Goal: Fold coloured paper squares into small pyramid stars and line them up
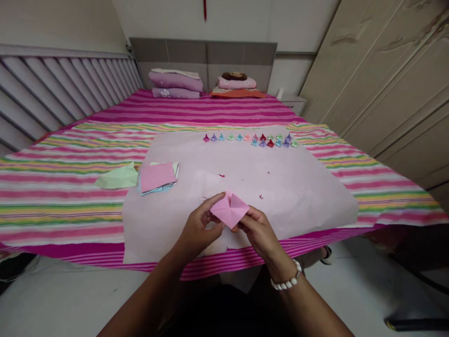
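A pink square of origami paper [229, 211], creased and partly folded, is held up between both hands over the near edge of the large pale sheet [196, 159]. My left hand [203, 223] grips its left corner, with fingers behind and the thumb near the lower edge. On the other side, my right hand [257, 229] pinches the lower right edge; some of its fingertips are hidden behind the paper. A bracelet of white beads [287, 282] circles the right wrist.
Several small folded paper pieces [239, 137] in mixed colours line the sheet's far side. To the left lie a stack of coloured paper squares [157, 177] and a light green paper [119, 178]. Red scraps [221, 175] dot the sheet. Folded bedding [177, 84] sits by the headboard.
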Demonstrator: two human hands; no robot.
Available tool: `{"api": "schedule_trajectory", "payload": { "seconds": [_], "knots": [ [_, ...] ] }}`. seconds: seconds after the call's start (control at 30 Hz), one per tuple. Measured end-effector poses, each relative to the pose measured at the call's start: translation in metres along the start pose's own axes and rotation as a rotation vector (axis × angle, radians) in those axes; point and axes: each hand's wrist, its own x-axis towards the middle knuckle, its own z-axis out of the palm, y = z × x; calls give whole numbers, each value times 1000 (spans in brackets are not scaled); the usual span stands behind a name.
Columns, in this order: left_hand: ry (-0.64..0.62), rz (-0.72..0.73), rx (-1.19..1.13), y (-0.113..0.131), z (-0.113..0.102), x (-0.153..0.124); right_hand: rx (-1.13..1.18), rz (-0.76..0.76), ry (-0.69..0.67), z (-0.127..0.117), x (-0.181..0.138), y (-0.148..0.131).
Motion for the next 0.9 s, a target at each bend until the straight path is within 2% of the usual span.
{"api": "schedule_trajectory", "payload": {
  "seconds": [0.4, 0.7, 0.9],
  "knots": [
    [-33, 149, 98, 1, -1, 3, 44, 20, 6, 2, 1, -2],
    [-54, 178, 263, 8, 1, -1, 39, 5, -12, 0, -1, 1],
    [69, 155, 149, 2, -1, 4, -12, -49, -76, -5, 0, 9]
  ]
}}
